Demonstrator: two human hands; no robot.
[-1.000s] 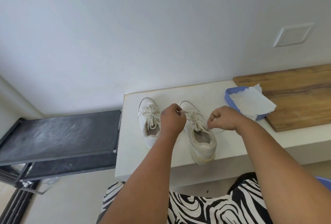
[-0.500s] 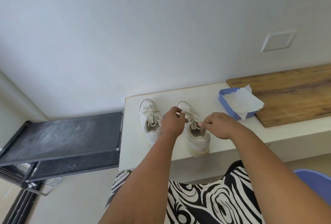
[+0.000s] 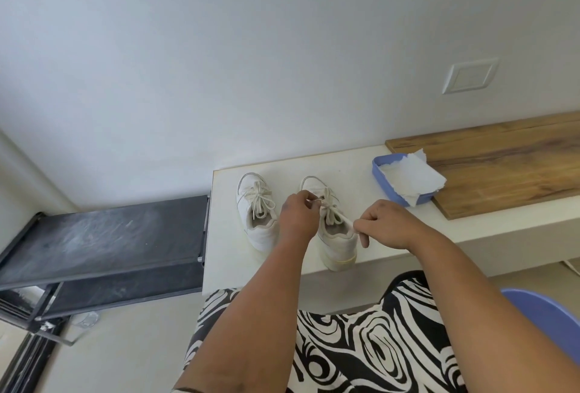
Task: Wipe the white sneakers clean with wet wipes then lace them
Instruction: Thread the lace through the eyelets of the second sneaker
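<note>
The right sneaker [image 3: 337, 237] stands in the middle of the frame on the white counter [image 3: 370, 169], toe toward the wall, its heel close to the counter's front edge. Its lace [image 3: 330, 208] is stretched between both hands. The left hand [image 3: 298, 215] pinches one lace end at the left of the tongue, fingers curled round it. The right hand [image 3: 384, 224] pinches the other end beside the shoe's collar, thumb and forefinger closed on it. Half a second ago the right hand lay over the shoe's opening; now it has drawn out to the right, clear of the collar, and the lace runs tauter across the shoe. The left hand has hardly shifted.

Just left of it, the left sneaker [image 3: 257, 210] stands parallel, laced, with a bow tied.

In the right of the frame a blue tray [image 3: 381, 177] holds a white wipe [image 3: 411, 177], overlapping the edge of a wooden board [image 3: 502, 163]. A wall plate [image 3: 469, 76] sits at upper right, a dark rack [image 3: 103, 235] at left, a patterned black-and-white garment [image 3: 361, 345] at the bottom.

No brand or writing can be read anywhere.
</note>
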